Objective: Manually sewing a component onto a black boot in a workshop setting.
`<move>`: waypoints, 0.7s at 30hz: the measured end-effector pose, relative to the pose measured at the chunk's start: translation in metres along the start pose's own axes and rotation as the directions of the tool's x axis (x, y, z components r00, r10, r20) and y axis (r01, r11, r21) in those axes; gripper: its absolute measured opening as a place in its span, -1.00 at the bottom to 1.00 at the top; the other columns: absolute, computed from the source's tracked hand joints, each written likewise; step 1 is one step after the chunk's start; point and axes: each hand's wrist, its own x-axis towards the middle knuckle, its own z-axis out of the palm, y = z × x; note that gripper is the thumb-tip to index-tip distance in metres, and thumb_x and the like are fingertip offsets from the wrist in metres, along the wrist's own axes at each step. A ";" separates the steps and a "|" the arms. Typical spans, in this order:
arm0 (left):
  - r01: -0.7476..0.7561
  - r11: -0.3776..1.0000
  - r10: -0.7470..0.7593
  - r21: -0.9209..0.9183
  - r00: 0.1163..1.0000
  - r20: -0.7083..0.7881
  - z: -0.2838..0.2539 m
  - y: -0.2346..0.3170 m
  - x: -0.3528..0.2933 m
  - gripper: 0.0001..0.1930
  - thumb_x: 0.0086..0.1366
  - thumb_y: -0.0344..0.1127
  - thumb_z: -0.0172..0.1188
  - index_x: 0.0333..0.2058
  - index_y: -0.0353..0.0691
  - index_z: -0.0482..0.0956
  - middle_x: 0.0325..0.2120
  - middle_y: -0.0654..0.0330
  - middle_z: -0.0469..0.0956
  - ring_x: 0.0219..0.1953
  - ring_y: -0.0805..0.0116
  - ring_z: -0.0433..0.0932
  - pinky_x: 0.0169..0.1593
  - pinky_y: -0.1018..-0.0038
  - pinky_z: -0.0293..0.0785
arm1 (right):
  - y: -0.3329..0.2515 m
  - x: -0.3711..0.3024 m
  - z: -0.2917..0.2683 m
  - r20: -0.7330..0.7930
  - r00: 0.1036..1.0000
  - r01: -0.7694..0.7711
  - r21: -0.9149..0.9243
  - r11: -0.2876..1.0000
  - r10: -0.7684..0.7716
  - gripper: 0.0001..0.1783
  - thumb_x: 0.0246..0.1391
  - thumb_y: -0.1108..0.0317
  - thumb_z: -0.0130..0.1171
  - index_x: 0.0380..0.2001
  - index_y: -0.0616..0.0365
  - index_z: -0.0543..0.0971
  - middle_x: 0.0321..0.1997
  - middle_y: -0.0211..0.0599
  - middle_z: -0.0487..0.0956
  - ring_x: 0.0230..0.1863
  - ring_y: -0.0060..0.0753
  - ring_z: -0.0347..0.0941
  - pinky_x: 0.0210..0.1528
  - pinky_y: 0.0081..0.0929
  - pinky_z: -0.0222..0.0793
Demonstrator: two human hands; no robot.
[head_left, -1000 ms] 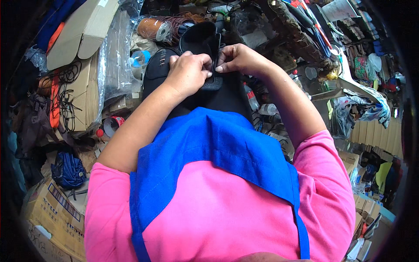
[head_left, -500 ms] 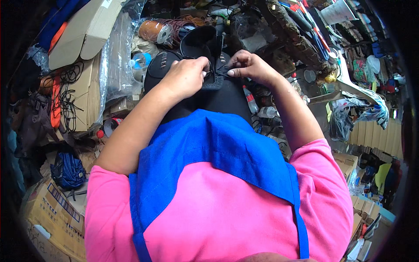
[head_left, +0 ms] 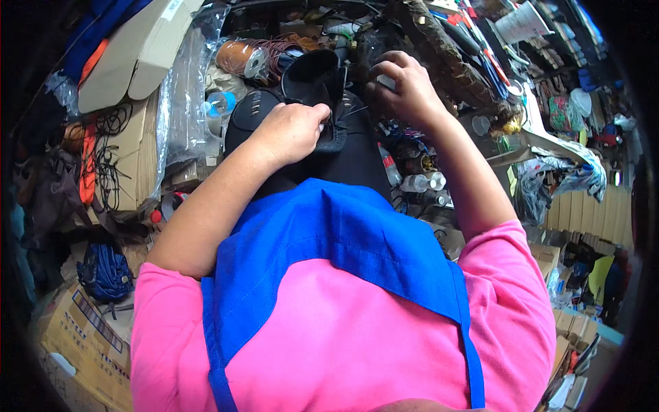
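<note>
A black leather-like piece (head_left: 302,81), shaped like an open shoe or boot upper, rests on my lap, with a fuzzy dark edge below its opening. My left hand (head_left: 294,130) is closed in a pinch on the near edge of this piece. Raised to the right and apart from it, my right hand (head_left: 406,89) has its fingers curled in. A thin dark thread (head_left: 357,110) runs from the piece toward that hand; its far end is lost against the dark background. Something pale shows at the right fingers. Light stitches (head_left: 256,104) mark a rounded black part left of the opening.
Beyond my knees lies a spool of orange-brown cord (head_left: 241,59). Flattened cardboard (head_left: 130,55) and clear plastic stand at the left. Plastic bottles (head_left: 415,182) lie right of my lap. Hand tools (head_left: 473,41) crowd the far right, and a cardboard box (head_left: 82,343) sits near left.
My right hand has moved up and away to the right from the black piece, drawing the thread out. My left hand has stayed pinched at the piece, shifting slightly.
</note>
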 end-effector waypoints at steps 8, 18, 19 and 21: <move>-0.089 0.994 0.092 0.061 0.995 -0.048 0.002 -0.009 0.000 -0.90 0.15 -0.36 0.04 -0.35 -0.20 0.43 -0.54 -0.09 0.51 -0.36 -0.11 0.52 -0.29 0.03 0.40 | -0.050 0.009 0.004 0.484 0.802 0.480 -0.171 0.861 -0.351 -0.83 -0.07 0.31 0.08 -0.32 -0.09 0.49 -0.42 -0.45 0.54 -0.16 -0.31 0.46 -0.03 -0.24 0.21; 0.048 0.990 -0.024 0.133 0.984 -0.175 -0.052 -0.048 -0.093 -0.90 0.09 -0.46 0.12 -0.37 -0.17 0.49 -0.47 0.13 0.50 -0.34 0.15 0.45 -0.16 0.30 0.30 | 0.035 -0.033 -0.007 0.449 0.893 -0.027 -0.049 0.998 0.046 -0.77 -0.07 0.40 0.19 -0.26 -0.01 0.57 -0.42 -0.34 0.59 -0.27 -0.17 0.51 -0.13 -0.35 0.36; 0.089 0.989 -0.065 0.118 0.979 -0.195 -0.059 -0.053 -0.098 -0.92 0.11 -0.46 0.14 -0.38 -0.19 0.52 -0.47 0.16 0.52 -0.34 0.20 0.46 -0.15 0.33 0.32 | 0.044 -0.039 -0.010 0.447 0.876 -0.262 0.131 0.956 0.179 -0.83 -0.04 0.38 0.23 -0.30 0.04 0.59 -0.46 -0.36 0.59 -0.35 -0.25 0.53 -0.23 -0.45 0.40; 0.148 0.961 -0.200 -0.235 0.957 -0.213 -0.067 -0.047 -0.094 -0.93 0.12 -0.46 0.17 -0.38 -0.21 0.53 -0.44 0.18 0.54 -0.30 0.27 0.48 -0.12 0.37 0.34 | 0.032 -0.030 -0.022 0.456 0.787 -0.617 0.599 0.510 0.416 -0.77 0.02 0.24 0.30 -0.35 0.18 0.60 -0.50 -0.52 0.55 -0.45 -0.64 0.42 -0.36 -0.61 0.35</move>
